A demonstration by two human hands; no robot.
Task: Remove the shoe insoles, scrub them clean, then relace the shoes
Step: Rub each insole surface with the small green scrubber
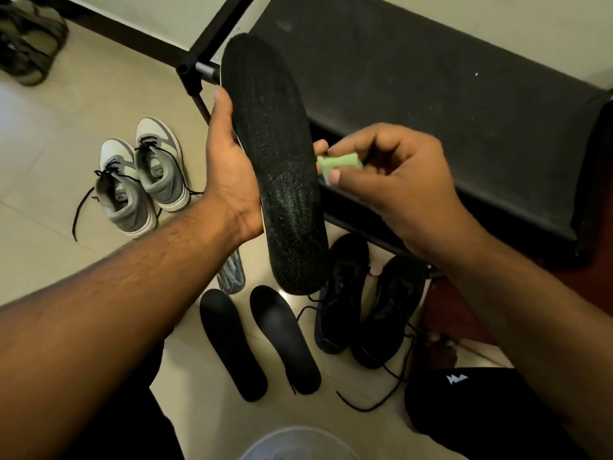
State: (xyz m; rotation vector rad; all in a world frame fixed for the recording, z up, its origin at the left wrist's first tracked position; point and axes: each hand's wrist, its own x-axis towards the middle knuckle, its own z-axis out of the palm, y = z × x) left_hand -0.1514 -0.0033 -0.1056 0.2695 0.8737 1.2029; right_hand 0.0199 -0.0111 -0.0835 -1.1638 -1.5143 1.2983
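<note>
My left hand (pixel 229 171) grips a long black insole (pixel 275 161) by its left edge and holds it upright in mid-air; its surface shows pale green streaks. My right hand (pixel 394 184) pinches a small green scrub pad (pixel 338 162) just off the insole's right edge. On the floor below lie two black insoles (pixel 232 343) (pixel 285 340) side by side, and a grey patterned insole (pixel 232 273) is partly hidden behind my left forearm. A pair of black shoes (pixel 365 303) with loose black laces (pixel 381 396) sits to the right of them.
A pair of grey-and-white sneakers (pixel 139 174) with loose laces stands on the tiled floor at left. A black bench (pixel 447 104) with a metal frame runs across the back right. An olive bag (pixel 30 38) lies top left. A pale round rim (pixel 298 443) shows at the bottom edge.
</note>
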